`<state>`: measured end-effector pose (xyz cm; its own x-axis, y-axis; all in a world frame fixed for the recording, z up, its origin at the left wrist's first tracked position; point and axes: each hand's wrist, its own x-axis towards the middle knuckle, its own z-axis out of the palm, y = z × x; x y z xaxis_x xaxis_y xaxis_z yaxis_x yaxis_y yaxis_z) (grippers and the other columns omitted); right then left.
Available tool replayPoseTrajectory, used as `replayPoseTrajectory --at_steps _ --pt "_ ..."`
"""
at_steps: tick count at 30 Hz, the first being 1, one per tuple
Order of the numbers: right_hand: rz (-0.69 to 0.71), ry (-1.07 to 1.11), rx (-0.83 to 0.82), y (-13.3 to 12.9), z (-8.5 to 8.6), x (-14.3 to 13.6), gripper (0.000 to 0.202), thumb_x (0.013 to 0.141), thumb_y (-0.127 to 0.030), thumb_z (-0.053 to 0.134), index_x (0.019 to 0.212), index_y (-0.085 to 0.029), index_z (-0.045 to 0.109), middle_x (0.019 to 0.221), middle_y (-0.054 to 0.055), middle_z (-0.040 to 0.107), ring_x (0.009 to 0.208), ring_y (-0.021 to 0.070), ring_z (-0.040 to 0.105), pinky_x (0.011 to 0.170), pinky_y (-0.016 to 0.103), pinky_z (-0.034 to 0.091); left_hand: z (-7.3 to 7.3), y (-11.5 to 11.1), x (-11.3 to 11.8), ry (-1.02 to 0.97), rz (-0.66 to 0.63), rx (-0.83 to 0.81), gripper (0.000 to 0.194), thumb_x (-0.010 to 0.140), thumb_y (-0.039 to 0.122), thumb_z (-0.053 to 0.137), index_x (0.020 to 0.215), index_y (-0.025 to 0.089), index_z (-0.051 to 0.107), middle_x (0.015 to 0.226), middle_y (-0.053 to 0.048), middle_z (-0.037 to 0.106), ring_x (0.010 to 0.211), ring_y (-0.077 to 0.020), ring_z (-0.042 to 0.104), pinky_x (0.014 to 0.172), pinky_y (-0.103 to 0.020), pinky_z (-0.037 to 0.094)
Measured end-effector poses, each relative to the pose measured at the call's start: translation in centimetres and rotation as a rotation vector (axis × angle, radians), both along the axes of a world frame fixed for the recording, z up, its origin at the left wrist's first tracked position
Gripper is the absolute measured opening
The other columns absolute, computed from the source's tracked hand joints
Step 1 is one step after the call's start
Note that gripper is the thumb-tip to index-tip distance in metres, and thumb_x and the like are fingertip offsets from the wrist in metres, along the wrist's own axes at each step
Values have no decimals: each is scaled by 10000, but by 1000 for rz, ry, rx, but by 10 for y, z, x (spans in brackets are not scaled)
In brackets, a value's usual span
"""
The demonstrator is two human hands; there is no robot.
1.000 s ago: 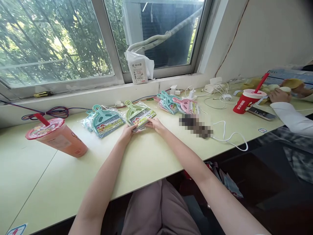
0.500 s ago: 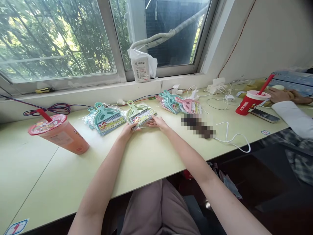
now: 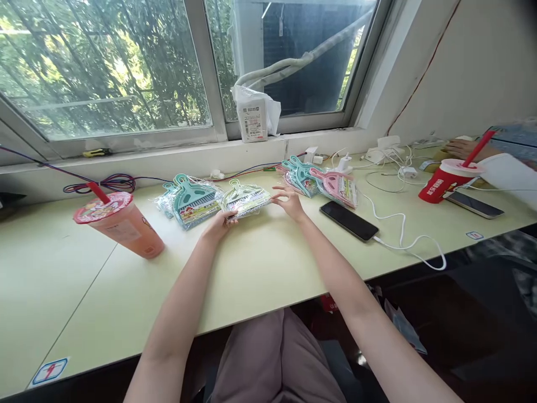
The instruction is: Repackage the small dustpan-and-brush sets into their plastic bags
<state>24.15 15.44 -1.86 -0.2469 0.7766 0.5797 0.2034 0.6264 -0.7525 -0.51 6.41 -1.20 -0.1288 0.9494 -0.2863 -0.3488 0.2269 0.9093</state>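
- At the far left, a lidded cup of pink drink [image 3: 134, 229] is stood on the table [image 3: 235, 280], well apart from the hands.
- Next, teal packets [image 3: 195, 202] are laid in a loose, overlapping pile, just beside the wrapped green set.
- The near left corner of that set is held by the left hand [image 3: 218, 225], thumb on top and fingers curled beneath; the grip is judged to be closed.
- In the middle, the green dustpan-and-brush set [image 3: 247, 200], in clear film, is held between both hands over the table, seemingly tilted. The step in hand is judged to be handling of this one packet.
- Its right corner is met by the right hand [image 3: 291, 204], thumb and forefinger brought close, other fingers spread; whether the film is pinched or only touched cannot be told. For any shift, steady support at both edges would be called for, as slick film could slip.
- Further right, pink and teal packets [image 3: 335, 184] are heaped behind a phone [image 3: 349, 221] plugged into a white cable.
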Motion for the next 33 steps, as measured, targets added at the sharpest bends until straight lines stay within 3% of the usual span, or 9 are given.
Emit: replayPoseTrajectory --at_steps 5,11,16,19,23,27,30,33 --pt "61 163 -110 4 -3 3 143 732 -363 749 731 -220 737 1100 63 674 1102 222 582 1039 392 368 3 -4 3 38 -113 64 233 762 53 656 982 84 584 649 -30 652 462 -91 599 457 -151 529" --pt "-15 208 -56 0 -2 -1 157 759 -369 715 756 -212 719 1143 62 657 1151 218 559 1067 385 349 6 -11 10 143 -291 129 349 823 167 655 1147 94 549 912 -132 726 506 -99 626 486 -177 541" --pt "-129 172 -27 1 -6 -2 160 761 -357 699 723 -202 718 1118 79 653 1133 232 563 1073 416 356 0 -10 13 199 -342 144 351 819 206 670 1137 114 553 952 -145 724 513 -97 617 453 -172 495" --pt "-122 207 -79 0 -9 -4 173 747 -359 701 747 -187 717 1164 99 623 1129 235 569 978 387 463 0 -10 15 219 -343 158 346 832 210 653 1146 112 546 977 -148 721 502 -79 596 462 -167 488" --pt "-42 294 -218 -3 -10 -10 200 753 -344 680 870 -183 704 1178 85 629 1011 204 634 813 315 565 3 -12 16 225 -341 181 382 843 227 639 1190 119 519 968 -134 724 494 -69 576 492 -180 504" --pt "112 378 -576 -4 -8 -10 399 768 -241 663 1162 -197 613 1039 46 697 804 153 678 702 315 609 5 -14 13 268 -363 174 416 821 263 672 1185 134 516 943 -122 731 497 -67 570 525 -193 522" --pt "203 385 -755 -3 -4 -8 191 794 -155 632 980 -117 661 843 61 721 722 150 680 656 291 614 5 -14 16 312 -349 199 465 803 314 690 1198 139 518 937 -125 733 511 -81 591 533 -206 526" --pt "176 439 -784 -2 -1 -5 71 821 -100 591 796 -99 657 729 53 700 638 126 657 580 243 601 7 -14 29 362 -283 243 613 798 414 681 1306 148 464 1044 -161 711 556 -120 644 546 -243 542"
